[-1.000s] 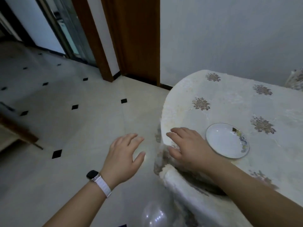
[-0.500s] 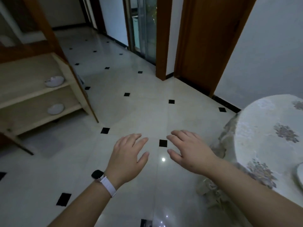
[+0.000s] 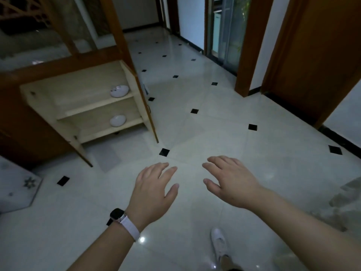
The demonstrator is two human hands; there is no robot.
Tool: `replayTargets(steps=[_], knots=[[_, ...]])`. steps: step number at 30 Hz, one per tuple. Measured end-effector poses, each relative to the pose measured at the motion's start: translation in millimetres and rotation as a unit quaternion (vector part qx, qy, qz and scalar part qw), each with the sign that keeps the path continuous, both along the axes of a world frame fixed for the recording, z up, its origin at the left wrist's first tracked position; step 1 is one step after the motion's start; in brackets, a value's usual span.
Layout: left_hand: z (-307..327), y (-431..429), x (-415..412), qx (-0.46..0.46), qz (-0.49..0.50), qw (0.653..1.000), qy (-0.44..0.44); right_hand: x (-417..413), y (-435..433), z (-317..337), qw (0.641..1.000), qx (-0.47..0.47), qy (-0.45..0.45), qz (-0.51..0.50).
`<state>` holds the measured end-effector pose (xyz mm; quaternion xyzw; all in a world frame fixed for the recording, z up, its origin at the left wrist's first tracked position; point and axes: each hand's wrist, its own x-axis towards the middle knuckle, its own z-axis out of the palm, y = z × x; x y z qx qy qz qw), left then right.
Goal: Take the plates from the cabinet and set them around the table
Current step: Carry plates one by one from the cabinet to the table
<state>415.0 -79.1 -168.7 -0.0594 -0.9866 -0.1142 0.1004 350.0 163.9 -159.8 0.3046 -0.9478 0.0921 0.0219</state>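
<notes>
A low wooden cabinet (image 3: 86,112) stands open at the left with two pale shelves. One white plate (image 3: 119,91) rests on the upper shelf and another white plate (image 3: 117,120) on the lower shelf. My left hand (image 3: 154,189), with a watch on its wrist, hovers palm down over the floor, fingers spread and holding nothing. My right hand (image 3: 230,179) hovers beside it, also spread and holding nothing. Both hands are well short of the cabinet. The table shows only as a fold of its patterned cloth (image 3: 345,200) at the right edge.
The cabinet's open door (image 3: 145,106) juts out toward the tiled floor (image 3: 214,133). Wooden door frames (image 3: 248,55) and a brown door (image 3: 312,61) line the right. A white patterned object (image 3: 17,188) sits at the far left. My white shoe (image 3: 218,243) is below.
My view has swung left from the table and its plate to the open cabinet. My right hand has left the table's edge; both hands stay spread in front of me.
</notes>
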Motion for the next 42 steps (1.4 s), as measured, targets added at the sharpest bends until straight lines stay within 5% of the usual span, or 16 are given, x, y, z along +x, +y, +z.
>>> replayTargets(steps=[12, 22, 30, 42], knots=[[27, 8, -151, -0.043, 0.103, 0.994, -0.003, -193, -8, 16, 0.996, -0.02, -0.015, 0.086], [34, -42, -171, -0.072, 0.188, 0.979, 0.017, -267, -86, 25, 0.978, -0.012, -0.024, 0.208], [14, -115, -173, -0.055, 0.253, 0.966, 0.02, -292, -181, 27, 0.961, 0.025, -0.027, 0.275], [11, -308, -230, -0.01, 0.238, 0.97, 0.045, -344, -358, 44, 0.969, 0.073, -0.015, 0.236]])
